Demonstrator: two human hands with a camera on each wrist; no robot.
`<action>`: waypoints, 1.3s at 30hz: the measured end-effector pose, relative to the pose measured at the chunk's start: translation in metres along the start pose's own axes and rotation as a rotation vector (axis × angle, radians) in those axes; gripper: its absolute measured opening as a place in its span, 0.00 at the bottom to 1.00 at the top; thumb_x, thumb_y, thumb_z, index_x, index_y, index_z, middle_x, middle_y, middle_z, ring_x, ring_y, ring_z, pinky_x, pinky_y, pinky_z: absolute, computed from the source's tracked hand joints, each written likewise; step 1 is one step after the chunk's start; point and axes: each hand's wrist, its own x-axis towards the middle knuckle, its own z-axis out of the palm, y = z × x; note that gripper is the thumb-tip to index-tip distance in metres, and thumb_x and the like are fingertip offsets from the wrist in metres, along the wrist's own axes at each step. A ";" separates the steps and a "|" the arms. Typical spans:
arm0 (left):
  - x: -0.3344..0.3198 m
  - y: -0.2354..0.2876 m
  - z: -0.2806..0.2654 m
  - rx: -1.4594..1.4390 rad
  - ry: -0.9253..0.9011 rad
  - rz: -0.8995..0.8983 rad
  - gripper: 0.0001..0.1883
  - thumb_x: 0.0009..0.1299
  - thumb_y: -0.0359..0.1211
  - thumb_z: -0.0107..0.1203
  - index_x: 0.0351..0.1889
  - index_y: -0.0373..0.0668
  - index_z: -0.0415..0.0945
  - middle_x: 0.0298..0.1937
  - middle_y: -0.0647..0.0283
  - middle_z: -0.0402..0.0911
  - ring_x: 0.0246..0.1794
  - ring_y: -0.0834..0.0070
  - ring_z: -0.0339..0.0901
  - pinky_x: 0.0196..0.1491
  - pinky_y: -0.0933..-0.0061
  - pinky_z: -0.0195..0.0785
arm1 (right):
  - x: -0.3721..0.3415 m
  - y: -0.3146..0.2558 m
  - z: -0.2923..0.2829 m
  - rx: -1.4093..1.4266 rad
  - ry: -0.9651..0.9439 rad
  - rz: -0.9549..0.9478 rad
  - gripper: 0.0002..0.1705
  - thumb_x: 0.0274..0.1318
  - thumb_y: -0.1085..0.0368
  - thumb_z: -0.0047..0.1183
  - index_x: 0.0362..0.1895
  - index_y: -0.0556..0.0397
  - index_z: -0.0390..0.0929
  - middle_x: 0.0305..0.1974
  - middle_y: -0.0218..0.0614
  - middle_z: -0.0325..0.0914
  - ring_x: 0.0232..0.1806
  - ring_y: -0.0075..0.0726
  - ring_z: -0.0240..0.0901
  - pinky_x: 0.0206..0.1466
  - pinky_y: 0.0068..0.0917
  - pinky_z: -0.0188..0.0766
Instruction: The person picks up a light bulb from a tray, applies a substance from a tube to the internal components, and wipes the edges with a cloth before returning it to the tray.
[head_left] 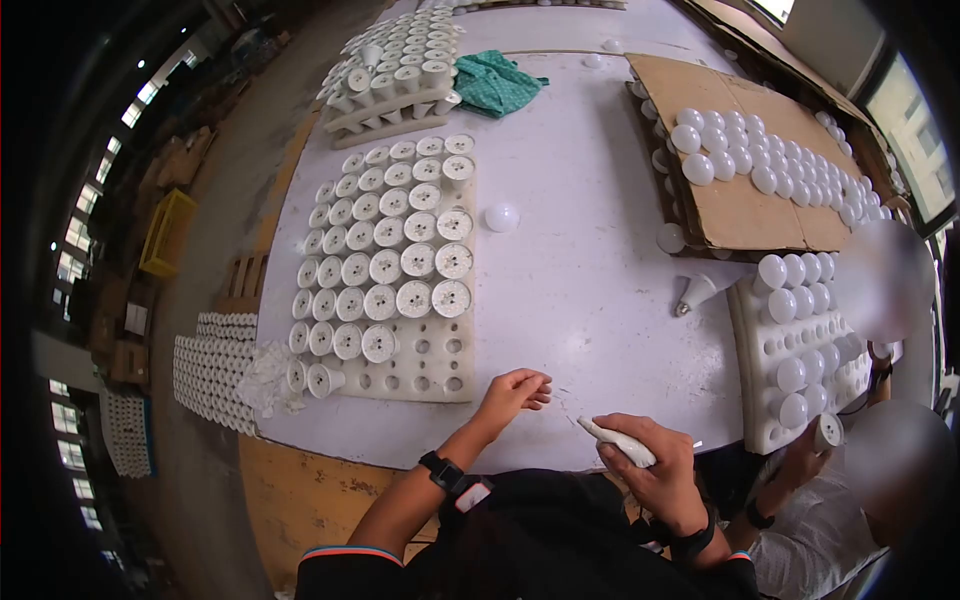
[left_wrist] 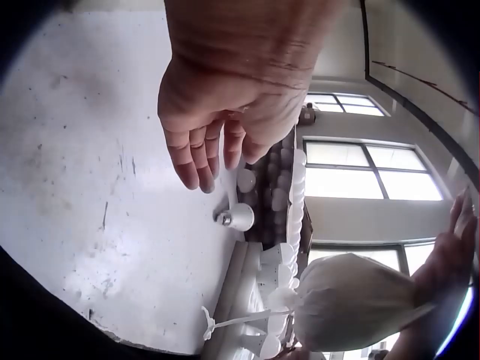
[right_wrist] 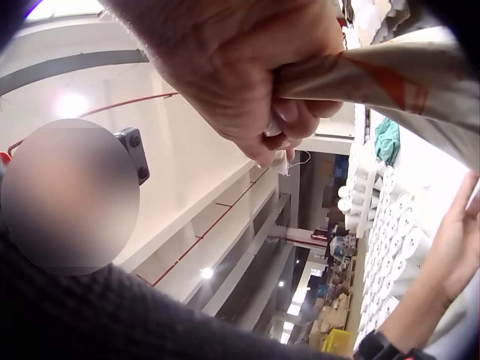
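Note:
My right hand [head_left: 655,470] grips a white, soft tapered bag [head_left: 620,441], its narrow tip pointing left over the table's near edge. The right wrist view shows the fingers of the right hand [right_wrist: 255,82] curled round the bag [right_wrist: 397,75], which has orange marks. My left hand [head_left: 508,400] is over the near part of the table, just right of the foam tray's near corner, holding nothing. Its fingers hang loosely bent in the left wrist view, the hand [left_wrist: 225,109] apart from the bag [left_wrist: 352,304]. White cups [head_left: 380,300] with dotted round faces stand in rows in the foam tray [head_left: 408,378].
A loose white dome [head_left: 501,217] and a bulb [head_left: 697,293] lie on the table [head_left: 590,370]. Cardboard [head_left: 730,200] with domes is at the back right. Another foam tray [head_left: 757,400] holds bulbs, beside a seated person [head_left: 815,540] holding one cup. Green cloth [head_left: 497,84] lies farther back.

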 end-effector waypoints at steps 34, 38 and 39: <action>-0.152 0.082 -0.027 -0.582 -0.324 0.009 0.27 0.70 0.53 0.30 0.51 0.39 0.61 0.35 0.57 0.74 0.23 0.72 0.73 0.18 0.76 0.67 | 0.016 -0.028 0.041 -0.150 -0.029 -0.422 0.28 0.35 0.71 0.61 0.48 0.51 0.72 0.21 0.30 0.67 0.18 0.31 0.66 0.18 0.27 0.63; -0.153 0.084 -0.017 -0.636 -0.365 -0.142 0.25 0.70 0.52 0.32 0.51 0.41 0.62 0.32 0.58 0.75 0.16 0.70 0.73 0.12 0.77 0.65 | 0.013 -0.026 0.038 -0.245 0.018 -0.474 0.30 0.31 0.72 0.64 0.47 0.51 0.74 0.18 0.27 0.65 0.16 0.28 0.67 0.17 0.24 0.64; -0.154 0.086 -0.015 -0.638 -0.322 -0.137 0.25 0.70 0.51 0.33 0.51 0.41 0.63 0.31 0.58 0.75 0.15 0.69 0.73 0.12 0.77 0.65 | 0.013 -0.026 0.039 -0.244 0.026 -0.469 0.30 0.31 0.72 0.64 0.47 0.51 0.74 0.18 0.27 0.65 0.16 0.28 0.67 0.17 0.24 0.64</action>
